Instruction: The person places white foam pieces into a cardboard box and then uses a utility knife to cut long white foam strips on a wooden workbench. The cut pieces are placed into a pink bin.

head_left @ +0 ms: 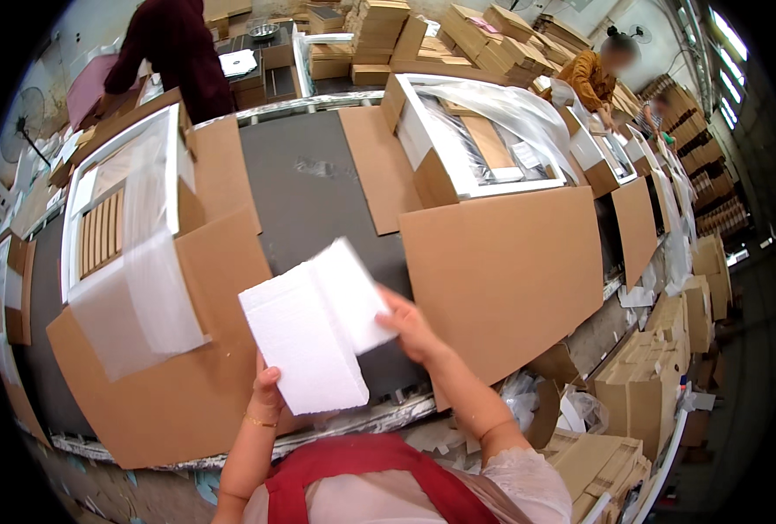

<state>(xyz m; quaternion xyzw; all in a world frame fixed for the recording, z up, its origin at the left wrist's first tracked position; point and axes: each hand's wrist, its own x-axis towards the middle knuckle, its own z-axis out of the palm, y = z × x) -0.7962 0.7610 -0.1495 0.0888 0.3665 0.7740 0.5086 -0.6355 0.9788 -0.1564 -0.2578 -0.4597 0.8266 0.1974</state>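
Observation:
Two white foam sheets are held up over the dark conveyor belt [292, 192]. My left hand [267, 391] grips the larger foam sheet [305, 345] by its lower left edge, thumb on top. My right hand [408, 327] is closed on the right edge of the second foam sheet [350, 293], which overlaps the first one. The fingers under both sheets are hidden. On the right of the sheets stands an open carton [432, 179] with white foam edging, wooden pieces and clear plastic film inside. Another open carton [192, 210], with slatted brown pieces and film, stands on the left.
Wide cardboard flaps [501, 279] spread over the belt's near edge. Further open cartons line the belt on both sides. A person in dark clothes [174, 52] and one in a mustard top [587, 79] work across the belt. Flat cardboard boxes [641, 375] are stacked at the lower right.

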